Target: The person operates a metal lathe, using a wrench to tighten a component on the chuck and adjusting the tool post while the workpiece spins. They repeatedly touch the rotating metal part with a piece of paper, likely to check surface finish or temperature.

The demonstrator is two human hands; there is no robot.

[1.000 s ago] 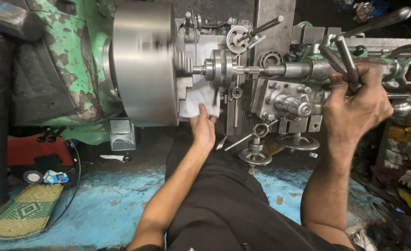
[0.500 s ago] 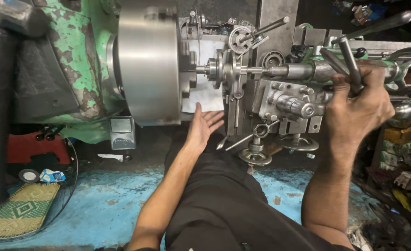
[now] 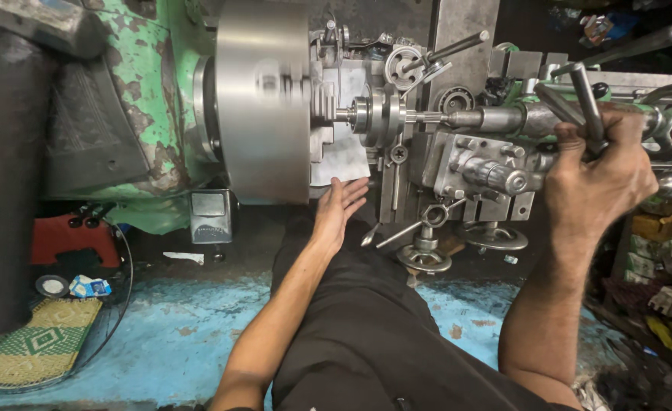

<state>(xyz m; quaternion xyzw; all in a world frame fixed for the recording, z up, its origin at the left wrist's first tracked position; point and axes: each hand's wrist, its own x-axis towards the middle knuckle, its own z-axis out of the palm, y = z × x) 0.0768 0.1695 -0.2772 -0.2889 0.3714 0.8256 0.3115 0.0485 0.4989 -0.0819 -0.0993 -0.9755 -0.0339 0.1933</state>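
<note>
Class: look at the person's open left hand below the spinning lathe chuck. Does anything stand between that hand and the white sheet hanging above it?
Nothing visible does. The left hand reaches the white sheet's lower edge, beside the chuck.

left hand (image 3: 339, 207): bare, no glove, no ring
right hand (image 3: 598, 179): bare, no glove, a bit dusty on the back
left arm: bare up to the bottom edge, no sleeve in sight, thin and long
right arm: bare too, no watch, no band at the wrist
clothes (image 3: 366, 335): black cloth, plain, soft folds, no print, no buttons in sight
</note>
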